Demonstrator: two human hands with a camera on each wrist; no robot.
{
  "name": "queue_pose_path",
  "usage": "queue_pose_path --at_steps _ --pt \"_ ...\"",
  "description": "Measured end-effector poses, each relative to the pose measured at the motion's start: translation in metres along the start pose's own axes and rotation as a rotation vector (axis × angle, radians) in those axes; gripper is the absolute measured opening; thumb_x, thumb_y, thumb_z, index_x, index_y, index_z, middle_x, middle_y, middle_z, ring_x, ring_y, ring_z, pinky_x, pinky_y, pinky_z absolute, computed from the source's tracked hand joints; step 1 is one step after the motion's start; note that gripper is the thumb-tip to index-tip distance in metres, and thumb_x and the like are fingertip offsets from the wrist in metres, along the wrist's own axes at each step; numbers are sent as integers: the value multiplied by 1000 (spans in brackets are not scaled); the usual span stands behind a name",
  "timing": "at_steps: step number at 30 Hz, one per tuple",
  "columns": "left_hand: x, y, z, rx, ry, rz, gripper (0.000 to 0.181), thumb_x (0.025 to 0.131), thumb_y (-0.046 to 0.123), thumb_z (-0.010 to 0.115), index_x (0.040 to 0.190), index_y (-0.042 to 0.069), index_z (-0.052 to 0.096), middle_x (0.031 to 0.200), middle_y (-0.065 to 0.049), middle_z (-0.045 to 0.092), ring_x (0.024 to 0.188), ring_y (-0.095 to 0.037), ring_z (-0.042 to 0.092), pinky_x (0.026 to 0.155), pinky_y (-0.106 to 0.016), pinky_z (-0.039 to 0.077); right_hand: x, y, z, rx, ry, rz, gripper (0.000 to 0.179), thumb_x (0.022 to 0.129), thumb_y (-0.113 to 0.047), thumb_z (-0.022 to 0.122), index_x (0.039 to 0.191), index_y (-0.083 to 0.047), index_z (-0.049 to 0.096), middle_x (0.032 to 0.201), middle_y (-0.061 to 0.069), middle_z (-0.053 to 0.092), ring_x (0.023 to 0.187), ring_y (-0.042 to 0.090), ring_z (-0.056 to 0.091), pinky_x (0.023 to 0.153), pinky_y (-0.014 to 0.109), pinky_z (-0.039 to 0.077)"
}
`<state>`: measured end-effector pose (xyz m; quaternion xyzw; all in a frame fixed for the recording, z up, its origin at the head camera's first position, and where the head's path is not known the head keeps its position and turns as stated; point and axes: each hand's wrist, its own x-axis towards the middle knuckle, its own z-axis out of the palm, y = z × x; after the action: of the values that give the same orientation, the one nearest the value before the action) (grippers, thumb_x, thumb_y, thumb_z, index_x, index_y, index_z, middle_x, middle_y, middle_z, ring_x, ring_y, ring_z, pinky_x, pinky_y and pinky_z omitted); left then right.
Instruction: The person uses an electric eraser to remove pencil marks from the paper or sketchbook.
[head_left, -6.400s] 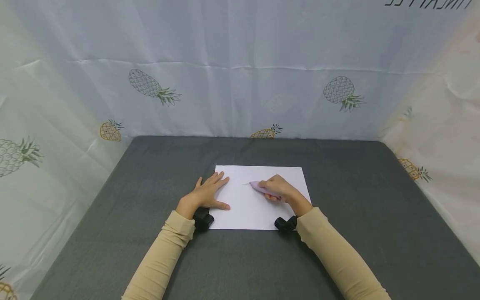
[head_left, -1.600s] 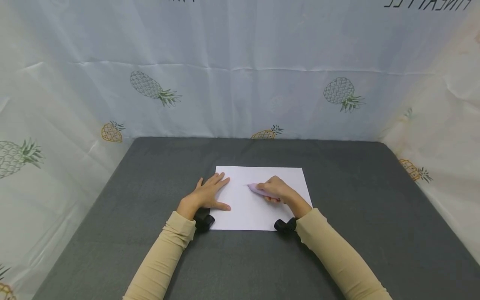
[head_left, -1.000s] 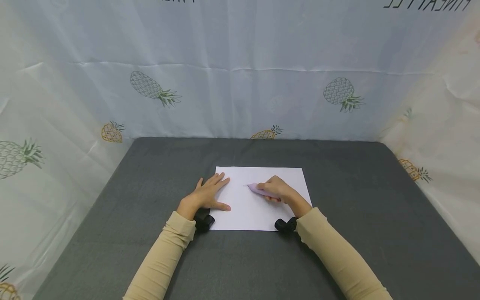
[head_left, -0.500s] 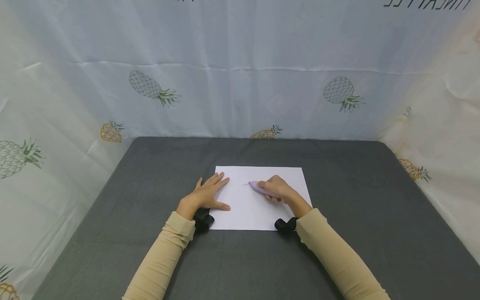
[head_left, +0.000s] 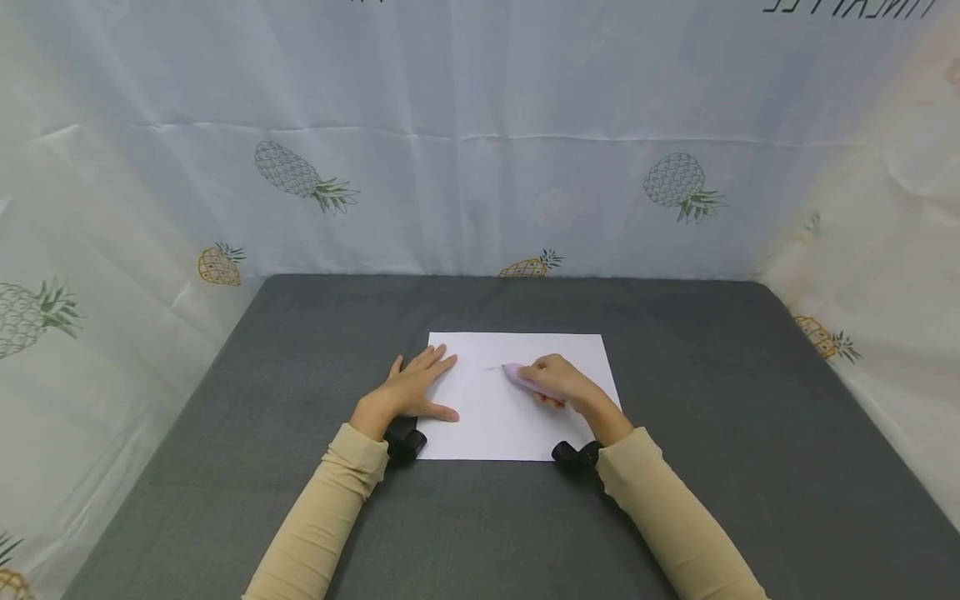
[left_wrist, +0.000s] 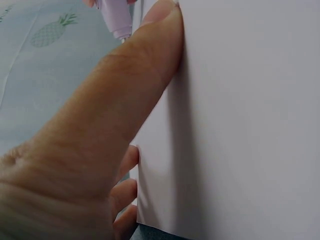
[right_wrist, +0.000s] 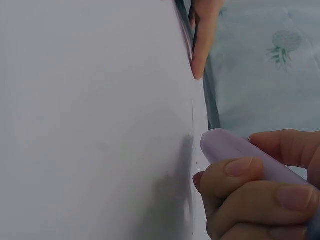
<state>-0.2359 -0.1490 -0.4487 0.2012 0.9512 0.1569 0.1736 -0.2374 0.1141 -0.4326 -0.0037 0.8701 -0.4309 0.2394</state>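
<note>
A white sheet of paper (head_left: 480, 429) lies on the dark table. My left hand (head_left: 412, 388) rests on its left part with fingers spread, thumb on the sheet. My right hand (head_left: 564, 382) grips a thick lilac pen (head_left: 515, 373), fingers curled round the barrel and the tip pointing left. A short faint line (head_left: 491, 368) runs leftward from the tip. In the left wrist view, the narrow metal tip of the pen (left_wrist: 115, 19) shows beyond my thumb. The right wrist view shows the rounded barrel, with its tip hidden, close over the paper (right_wrist: 100, 100).
The grey-black tabletop (head_left: 480, 533) surrounds the sheet. Black wrist-worn devices (head_left: 576, 456) sit under both wrists, overlapping the sheet's near corners. A pale curtain (head_left: 465, 192) printed with pineapples hangs behind the table and along both sides.
Over the last second and a half the pen tip has moved slightly right, uncovering more of the faint line. The right forearm has shifted a little right. The left hand has stayed on the sheet.
</note>
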Motion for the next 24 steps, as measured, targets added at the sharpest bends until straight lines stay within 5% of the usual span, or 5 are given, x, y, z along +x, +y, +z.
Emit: queue_pose_path --at_steps 4,24 --pt "-1 0 -1 -4 -1 0 100 78 51 75 155 16 22 165 -10 10 154 -33 8 118 -69 3 -1 -1 5 41 -8 2 26 96 -29 52 93 -4 55 54 -1 47 43 8 35 42 21 29" --pt "-1 3 -2 -6 2 -6 99 77 50 75 155 16 23 165 -10 11 154 -33 9 118 -69 4 3 -13 9 -46 -4 16 23 96 -26 54 99 -3 52 52 -2 48 42 7 35 41 19 30"
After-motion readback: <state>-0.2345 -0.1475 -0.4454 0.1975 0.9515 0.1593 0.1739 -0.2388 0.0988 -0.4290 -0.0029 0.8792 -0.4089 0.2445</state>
